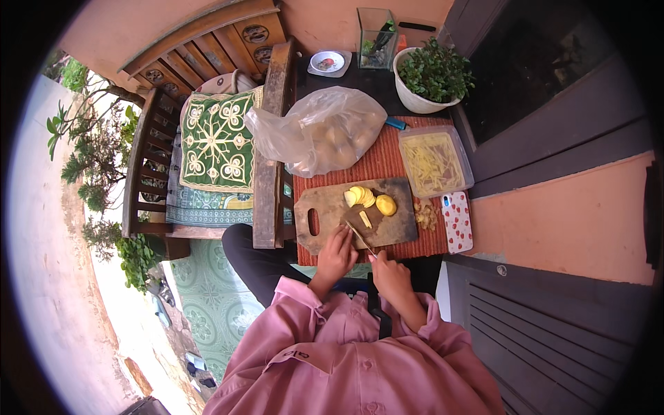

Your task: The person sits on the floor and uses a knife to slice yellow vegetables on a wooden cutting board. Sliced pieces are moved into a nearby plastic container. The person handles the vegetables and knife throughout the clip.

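Observation:
My right hand (388, 273) grips a knife (361, 237) by its handle, the narrow blade slanting up and left over the near edge of a worn wooden cutting board (311, 199). Beside the blade, my left hand (337, 251) rests at the board's near edge with its fingers bent; whether it holds anything is hidden. Yellow potato-like slices (359, 196) lie fanned on the board, next to a peeled yellow piece (386, 205). A few cut sticks (365, 219) lie nearer the blade. Right of the board, a clear plastic container (461, 155) holds many thin pale-yellow strips.
Behind the board sits a plastic bag of round produce (337, 135). Peelings (426, 215) and a strawberry-patterned phone (457, 223) lie at the right. Farther back are a potted plant (433, 78), a glass tank (376, 39) and a small dish (327, 61). A wooden bench (268, 171) stands left.

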Tool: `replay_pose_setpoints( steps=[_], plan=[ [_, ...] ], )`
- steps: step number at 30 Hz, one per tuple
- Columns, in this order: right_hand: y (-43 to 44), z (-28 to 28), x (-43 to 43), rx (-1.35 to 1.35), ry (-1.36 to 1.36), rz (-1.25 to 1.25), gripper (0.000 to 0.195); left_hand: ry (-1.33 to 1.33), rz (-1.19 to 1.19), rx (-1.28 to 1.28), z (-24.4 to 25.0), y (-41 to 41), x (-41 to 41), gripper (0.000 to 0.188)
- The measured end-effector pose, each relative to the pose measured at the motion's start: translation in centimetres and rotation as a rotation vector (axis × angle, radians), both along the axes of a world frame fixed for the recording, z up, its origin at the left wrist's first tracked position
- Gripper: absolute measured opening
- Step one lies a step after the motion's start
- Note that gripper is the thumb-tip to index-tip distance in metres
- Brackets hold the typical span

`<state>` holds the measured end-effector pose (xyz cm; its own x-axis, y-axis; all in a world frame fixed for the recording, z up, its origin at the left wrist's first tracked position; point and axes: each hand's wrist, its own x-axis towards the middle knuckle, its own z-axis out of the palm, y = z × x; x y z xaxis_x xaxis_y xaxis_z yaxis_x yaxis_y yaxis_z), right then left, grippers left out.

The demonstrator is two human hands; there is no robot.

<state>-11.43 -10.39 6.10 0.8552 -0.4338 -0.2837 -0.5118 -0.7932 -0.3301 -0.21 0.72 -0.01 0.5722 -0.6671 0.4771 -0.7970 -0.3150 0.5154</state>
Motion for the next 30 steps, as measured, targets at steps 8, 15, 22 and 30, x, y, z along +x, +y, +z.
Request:
replay_pose_setpoints(
  steps=[8, 15, 22, 30],
  plan=[
    [0.0, 0.4, -0.6, 0.006, -0.013, 0.000, 0.031, 0.007, -0.001, 0.002, 0.1, 0.0, 0.0, 0.041],
    [0.3, 0.0, 0.0, -0.015, -0.024, -0.037, 0.033, 0.005, -0.008, 0.006, -0.1, 0.0, 0.0, 0.041],
    [0.0, -0.7, 0.4, -0.047, -0.066, -0.068, 0.031, 0.000, -0.006, 0.017, 0.0, 0.0, 0.0, 0.041],
    [-0.4, -0.1, 0.5, 0.048, -0.023, -0.102, 0.032, -0.001, -0.002, 0.017, -0.1, -0.1, -0.1, 0.041]
  ],
)
